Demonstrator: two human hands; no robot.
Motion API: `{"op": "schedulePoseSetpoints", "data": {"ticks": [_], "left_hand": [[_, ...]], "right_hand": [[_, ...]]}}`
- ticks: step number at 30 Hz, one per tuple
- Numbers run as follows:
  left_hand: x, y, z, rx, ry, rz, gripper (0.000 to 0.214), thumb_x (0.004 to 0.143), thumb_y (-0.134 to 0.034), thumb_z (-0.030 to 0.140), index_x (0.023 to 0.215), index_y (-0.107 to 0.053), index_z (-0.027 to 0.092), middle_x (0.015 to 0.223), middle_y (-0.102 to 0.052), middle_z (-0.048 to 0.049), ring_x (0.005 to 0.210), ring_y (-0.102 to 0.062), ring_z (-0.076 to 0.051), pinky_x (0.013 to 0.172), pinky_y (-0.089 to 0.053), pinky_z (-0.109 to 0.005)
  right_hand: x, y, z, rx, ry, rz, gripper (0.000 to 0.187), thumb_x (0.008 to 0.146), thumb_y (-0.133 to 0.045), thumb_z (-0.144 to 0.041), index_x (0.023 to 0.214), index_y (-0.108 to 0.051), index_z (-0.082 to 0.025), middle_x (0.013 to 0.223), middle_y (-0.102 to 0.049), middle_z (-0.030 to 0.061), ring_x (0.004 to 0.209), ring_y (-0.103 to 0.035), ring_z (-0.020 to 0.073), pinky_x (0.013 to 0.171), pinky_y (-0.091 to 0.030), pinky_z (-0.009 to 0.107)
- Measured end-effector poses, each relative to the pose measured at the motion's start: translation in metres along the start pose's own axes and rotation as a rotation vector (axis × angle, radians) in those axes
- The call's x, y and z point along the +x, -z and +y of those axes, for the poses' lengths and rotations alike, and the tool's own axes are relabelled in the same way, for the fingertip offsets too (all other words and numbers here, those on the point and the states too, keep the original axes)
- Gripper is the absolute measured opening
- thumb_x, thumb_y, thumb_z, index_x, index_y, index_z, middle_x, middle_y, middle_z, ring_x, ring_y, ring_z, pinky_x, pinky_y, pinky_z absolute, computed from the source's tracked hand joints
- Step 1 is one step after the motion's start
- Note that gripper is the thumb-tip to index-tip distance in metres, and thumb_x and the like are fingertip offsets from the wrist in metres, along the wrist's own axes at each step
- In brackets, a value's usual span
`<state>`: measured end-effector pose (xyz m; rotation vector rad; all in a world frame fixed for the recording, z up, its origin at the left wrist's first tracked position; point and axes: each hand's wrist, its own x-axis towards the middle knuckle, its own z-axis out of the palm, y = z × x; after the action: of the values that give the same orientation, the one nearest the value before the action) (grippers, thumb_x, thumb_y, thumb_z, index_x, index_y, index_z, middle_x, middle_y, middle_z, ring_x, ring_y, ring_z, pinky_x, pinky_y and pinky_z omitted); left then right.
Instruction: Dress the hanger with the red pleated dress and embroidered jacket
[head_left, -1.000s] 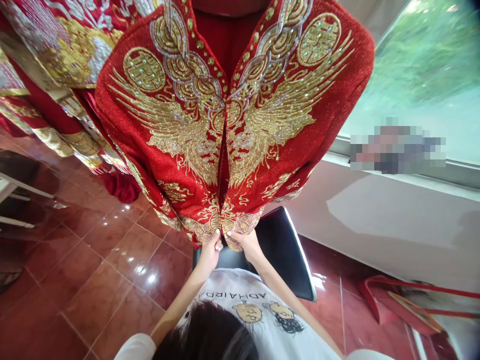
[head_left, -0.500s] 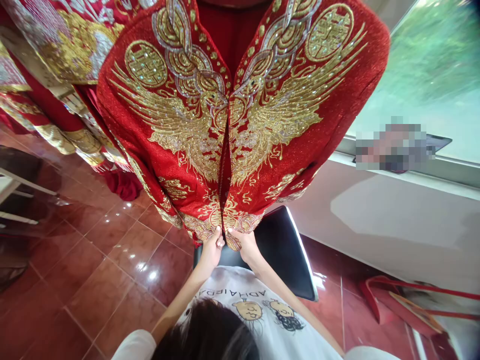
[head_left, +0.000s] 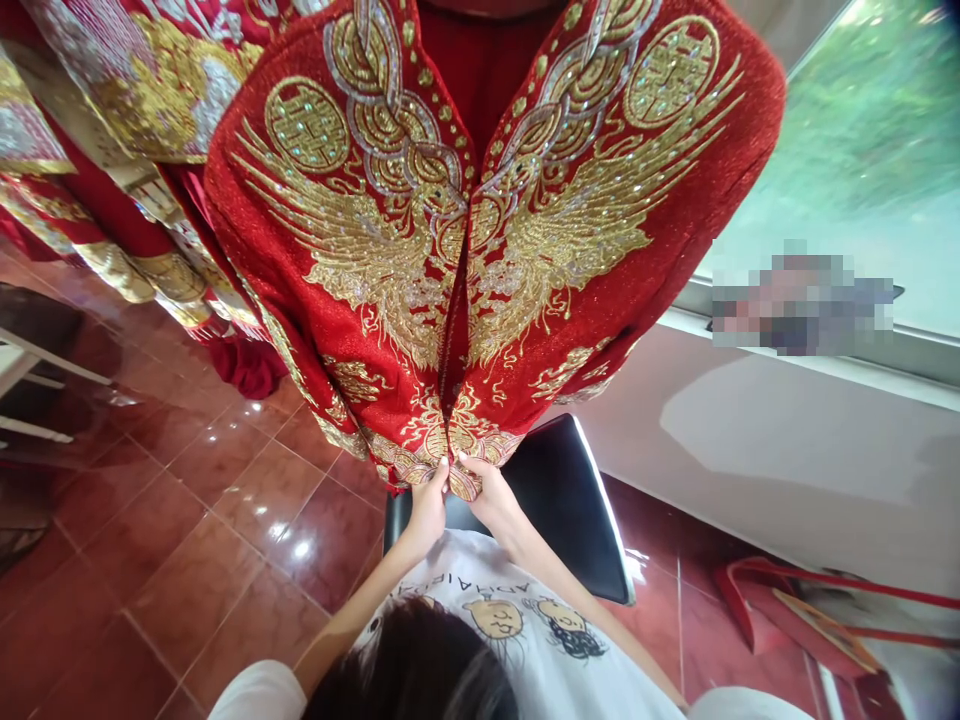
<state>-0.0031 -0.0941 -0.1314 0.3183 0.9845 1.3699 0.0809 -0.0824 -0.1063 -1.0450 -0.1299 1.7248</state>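
Note:
A red jacket (head_left: 352,250) with heavy gold and silver embroidery hangs in front of me, its two front panels meeting at a centre slit. My left hand (head_left: 427,505) pinches the bottom hem of the left panel. My right hand (head_left: 491,497) pinches the bottom hem of the right panel beside it. Both hands are closed on the cloth and nearly touch at the slit. My forearms reach up from a white printed T-shirt (head_left: 517,620).
More red and gold garments (head_left: 112,150) hang at the upper left. A black chair seat (head_left: 562,510) stands just under the jacket. Glossy red floor tiles (head_left: 187,560) spread left. A white wall and window sill (head_left: 787,440) run along the right, red items (head_left: 795,610) below.
The view has shifted slightly so the jacket sits a bit more to the right. My hands keep their hold on the hem, drawn a little closer together.

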Motion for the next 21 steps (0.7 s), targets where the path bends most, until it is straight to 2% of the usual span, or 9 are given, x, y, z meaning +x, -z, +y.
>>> {"op": "schedulePoseSetpoints", "data": {"ticks": [3,6,8,11,13,17,19,21], "left_hand": [[0.004,0.005,-0.002,0.089,-0.043,-0.007,0.039,0.060,-0.083,0.039,0.071,-0.053,0.017,0.062,-0.051,0.0061,0.055,-0.044,-0.007,0.057,-0.037,-0.023],[0.009,0.010,-0.002,0.152,-0.050,-0.019,0.043,0.060,-0.082,0.042,0.063,-0.047,0.017,0.055,-0.045,0.0074,0.051,-0.040,-0.006,0.054,-0.034,-0.022],[0.012,0.014,-0.001,0.167,-0.065,-0.013,0.044,0.060,-0.083,0.041,0.060,-0.045,0.018,0.054,-0.043,0.0080,0.050,-0.038,-0.005,0.052,-0.032,-0.022],[0.013,0.017,-0.002,0.199,-0.067,-0.002,0.045,0.062,-0.081,0.041,0.056,-0.043,0.018,0.051,-0.043,0.0077,0.049,-0.039,-0.006,0.051,-0.033,-0.022],[0.013,0.017,-0.003,0.214,-0.057,0.005,0.044,0.062,-0.080,0.042,0.055,-0.045,0.017,0.051,-0.044,0.0070,0.050,-0.041,-0.006,0.053,-0.035,-0.022],[0.014,0.015,-0.004,0.211,-0.046,0.025,0.044,0.059,-0.081,0.044,0.057,-0.047,0.016,0.052,-0.046,0.0066,0.051,-0.042,-0.006,0.053,-0.035,-0.022],[0.015,0.013,-0.003,0.204,-0.044,0.039,0.045,0.056,-0.083,0.044,0.056,-0.048,0.016,0.051,-0.046,0.0067,0.050,-0.040,-0.006,0.052,-0.033,-0.021],[0.016,0.012,-0.003,0.198,-0.051,0.052,0.045,0.054,-0.084,0.044,0.057,-0.049,0.015,0.050,-0.045,0.0070,0.049,-0.039,-0.006,0.051,-0.033,-0.021]], "right_hand": [[0.000,0.004,0.001,-0.031,0.035,-0.001,0.029,0.053,-0.078,-0.027,0.075,-0.062,-0.016,0.069,-0.067,0.0015,0.063,-0.063,0.0163,0.059,-0.051,0.028],[-0.001,0.017,0.005,-0.138,0.104,0.087,0.039,0.055,-0.080,-0.034,0.085,-0.061,-0.018,0.077,-0.069,0.0003,0.069,-0.064,0.0142,0.061,-0.049,0.025],[-0.004,0.027,0.011,-0.219,0.045,0.133,0.038,0.057,-0.079,-0.037,0.083,-0.060,-0.017,0.076,-0.068,0.0011,0.063,-0.061,0.0123,0.055,-0.046,0.023],[-0.011,0.032,0.019,-0.306,-0.093,0.098,0.032,0.055,-0.079,-0.035,0.071,-0.061,-0.014,0.063,-0.063,0.0023,0.047,-0.051,0.0095,0.044,-0.037,0.021],[-0.017,0.025,0.020,-0.338,-0.064,0.058,0.030,0.056,-0.079,-0.035,0.067,-0.062,-0.013,0.062,-0.061,0.0017,0.046,-0.047,0.0074,0.044,-0.034,0.020],[-0.018,0.003,0.012,-0.449,0.188,0.043,0.029,0.062,-0.075,-0.039,0.059,-0.060,-0.014,0.057,-0.058,-0.0011,0.044,-0.039,0.0052,0.043,-0.028,0.020],[-0.016,-0.005,0.008,-0.494,0.244,0.084,0.028,0.062,-0.074,-0.038,0.056,-0.059,-0.014,0.052,-0.055,-0.0020,0.041,-0.037,0.0052,0.042,-0.025,0.021],[-0.013,-0.010,0.006,-0.491,0.232,0.152,0.026,0.061,-0.074,-0.034,0.054,-0.058,-0.015,0.048,-0.052,-0.0034,0.040,-0.036,0.0049,0.041,-0.024,0.021]]}}
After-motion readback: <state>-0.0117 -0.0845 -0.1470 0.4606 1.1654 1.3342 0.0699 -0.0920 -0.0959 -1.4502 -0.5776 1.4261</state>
